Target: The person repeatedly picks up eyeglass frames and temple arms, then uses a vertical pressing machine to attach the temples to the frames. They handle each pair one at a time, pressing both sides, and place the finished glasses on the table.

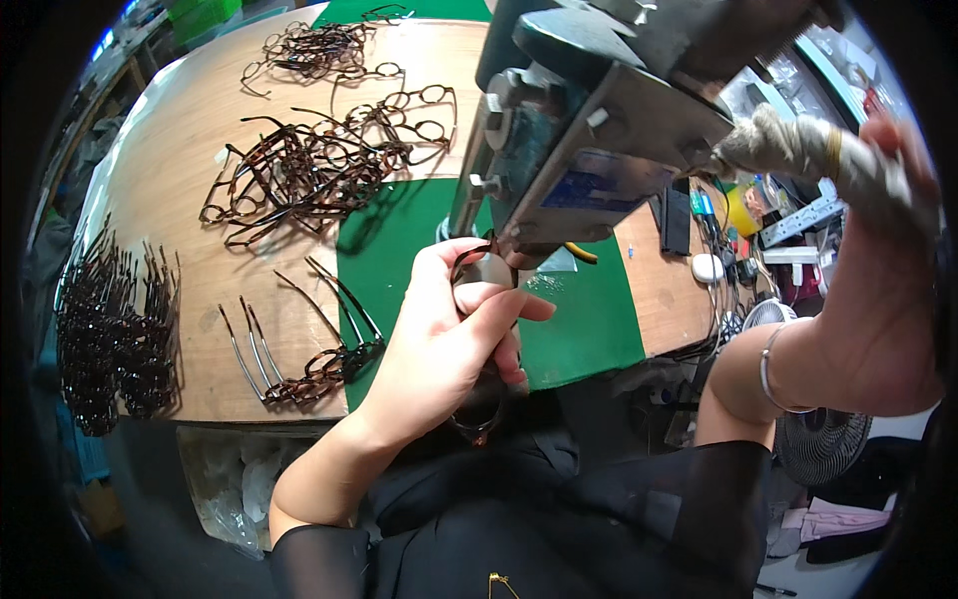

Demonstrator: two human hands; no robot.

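My left hand is closed around a dark tortoiseshell eyeglass frame, holding it under the head of a metal hand press. The frame's upper part meets the press's lower tip, and my fingers cover much of it. At the far right, my right hand is raised, its fingers curled round the end of the press's cloth-wrapped lever; part of this hand runs into the dark rim of the picture. A few eyeglass frames with their temples up lie just left of my left hand.
Tangled eyeglass frames lie on the wooden table, with another heap behind. Dense rows of dark frames stand at the left edge. A green mat lies beneath the press. Cables and a power strip are at right.
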